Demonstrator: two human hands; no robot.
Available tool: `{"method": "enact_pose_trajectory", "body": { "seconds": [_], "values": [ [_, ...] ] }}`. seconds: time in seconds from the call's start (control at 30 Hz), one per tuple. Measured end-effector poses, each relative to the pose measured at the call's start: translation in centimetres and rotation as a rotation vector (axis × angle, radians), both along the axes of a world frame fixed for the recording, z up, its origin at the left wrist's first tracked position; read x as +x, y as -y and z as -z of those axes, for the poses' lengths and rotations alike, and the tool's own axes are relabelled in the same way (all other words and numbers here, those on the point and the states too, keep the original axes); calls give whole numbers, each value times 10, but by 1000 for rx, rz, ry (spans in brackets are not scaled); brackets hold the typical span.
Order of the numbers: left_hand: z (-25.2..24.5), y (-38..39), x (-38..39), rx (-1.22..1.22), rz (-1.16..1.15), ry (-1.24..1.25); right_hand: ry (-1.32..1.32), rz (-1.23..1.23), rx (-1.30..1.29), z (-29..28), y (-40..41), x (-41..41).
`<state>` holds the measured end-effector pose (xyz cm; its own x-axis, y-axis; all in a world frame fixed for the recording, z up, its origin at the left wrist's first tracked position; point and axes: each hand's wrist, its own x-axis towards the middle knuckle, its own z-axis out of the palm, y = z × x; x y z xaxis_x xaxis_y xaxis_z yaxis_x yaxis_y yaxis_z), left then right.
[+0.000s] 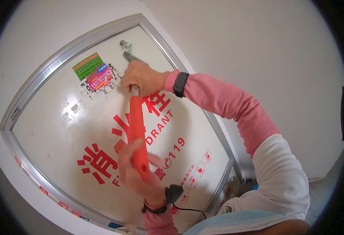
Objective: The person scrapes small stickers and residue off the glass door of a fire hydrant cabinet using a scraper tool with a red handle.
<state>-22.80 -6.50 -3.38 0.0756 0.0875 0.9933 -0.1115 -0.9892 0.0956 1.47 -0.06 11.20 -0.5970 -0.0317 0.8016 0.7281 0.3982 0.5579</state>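
Observation:
A long-handled scraper with a red handle (137, 120) and a flat metal blade (128, 56) lies across the white fire hydrant cabinet door (51, 141). My right hand (144, 77) is closed around its metal shaft, between handle and blade. My left hand (139, 173), blurred, loosely wraps the lower end of the red handle. Just above the blade tip is a crumpled scrap of paper residue (125, 45) on the door. Left of my right hand, a green sticker (87, 66) and a pink sticker (100, 80) overlap torn paper bearing writing.
A silvery metal frame (72, 47) borders the door, with a pale wall (233, 38) beside it. Patchy residue (69, 110) marks the door's left part. Small red stickers (43, 190) line the lower-left edge. A black cable (189, 209) hangs near my left wrist.

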Motion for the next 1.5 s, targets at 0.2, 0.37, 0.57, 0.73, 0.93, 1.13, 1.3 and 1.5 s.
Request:
{"method": "enact_pose_trajectory", "body": {
  "seconds": [0.2, 0.37, 0.57, 0.73, 0.93, 1.13, 1.3, 1.5],
  "values": [
    [-8, -15, 18, -112, 223, 102, -23, 114, -39, -16, 0, 4],
    [1, 9, -3, -11, 256, 12, 13, -29, -52, 0, 3, -14],
    [-12, -11, 11, -109, 220, 102, 19, 10, -19, -21, -3, -1],
    [-11, 8, 6, 76, 136, 55, 41, -46, -35, -16, -3, -5],
    [-12, -10, 5, -10, 28, 32, 56, -37, 14, -18, -10, -4],
    [-18, -2, 17, -277, 229, 58, 35, 26, 68, -27, -3, 16],
    [-10, -11, 10, 72, 20, 57, 55, 11, 43, -14, -5, -1],
    [-20, -6, 23, -139, 182, 61, -5, -17, -7, -29, 2, 12]
  ]
}}
